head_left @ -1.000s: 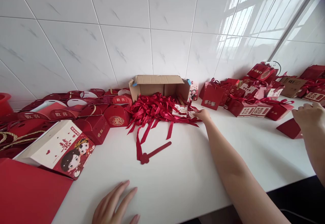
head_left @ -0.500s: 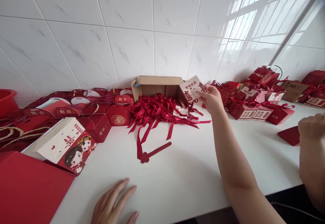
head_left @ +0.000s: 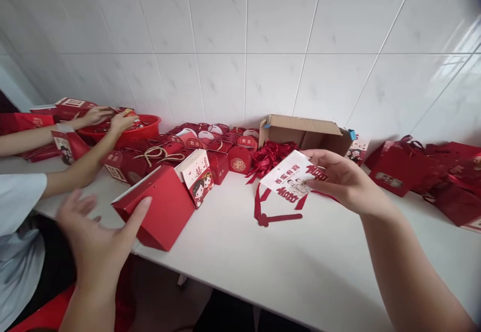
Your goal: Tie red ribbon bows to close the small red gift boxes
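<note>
My right hand (head_left: 343,180) is closed on a white card with red characters and a small drawing (head_left: 291,180), held above the white table (head_left: 263,262) in front of a cardboard box (head_left: 306,130) spilling red ribbons (head_left: 268,155). A loose red ribbon with a knot (head_left: 276,216) lies under the card. My left hand (head_left: 95,231) is raised off the table with its fingers spread, its thumb close to a flat red box (head_left: 160,209). Nothing is in it.
Red gift boxes (head_left: 225,154) line the wall, with a white-topped one showing cartoon figures (head_left: 197,174). Red bags (head_left: 398,166) stand at the right. At the left another person's hands (head_left: 108,119) work over a red basin (head_left: 135,129).
My view has swung left. My right hand has brought the card from the box towards me. My left hand has lifted off the table. Another person's arms at the left have come into view.
</note>
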`<action>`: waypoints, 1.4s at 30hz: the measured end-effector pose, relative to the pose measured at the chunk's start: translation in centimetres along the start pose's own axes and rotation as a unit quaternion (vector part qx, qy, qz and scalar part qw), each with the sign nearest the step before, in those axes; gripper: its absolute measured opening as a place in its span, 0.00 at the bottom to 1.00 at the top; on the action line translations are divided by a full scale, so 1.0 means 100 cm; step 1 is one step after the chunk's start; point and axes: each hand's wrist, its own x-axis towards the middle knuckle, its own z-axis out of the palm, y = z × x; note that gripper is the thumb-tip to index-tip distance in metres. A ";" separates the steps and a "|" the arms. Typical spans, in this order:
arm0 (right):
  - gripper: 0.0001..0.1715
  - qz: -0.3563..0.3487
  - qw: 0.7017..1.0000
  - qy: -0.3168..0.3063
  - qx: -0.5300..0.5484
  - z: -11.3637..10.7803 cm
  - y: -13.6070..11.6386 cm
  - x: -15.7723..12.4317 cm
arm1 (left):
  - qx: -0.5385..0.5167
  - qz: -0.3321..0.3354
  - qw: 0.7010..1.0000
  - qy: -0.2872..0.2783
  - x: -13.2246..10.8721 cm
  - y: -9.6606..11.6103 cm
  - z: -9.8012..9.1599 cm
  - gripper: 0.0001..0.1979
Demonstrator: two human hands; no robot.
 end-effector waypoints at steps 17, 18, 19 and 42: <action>0.09 0.002 0.993 0.025 0.112 0.026 -0.029 -0.024 | -0.314 -0.033 0.905 -0.284 -0.101 0.093 0.052 0.10; 0.09 0.010 0.994 0.013 0.112 0.029 -0.028 -0.024 | -0.322 -0.017 0.898 -0.300 -0.103 0.095 0.058 0.08; 0.09 0.017 0.994 0.003 0.111 0.033 -0.026 -0.023 | -0.328 0.001 0.893 -0.308 -0.105 0.096 0.063 0.07; 0.06 -0.005 0.948 -0.103 -0.300 0.061 0.018 -0.005 | -0.278 0.166 0.911 -0.255 -0.116 0.091 0.091 0.11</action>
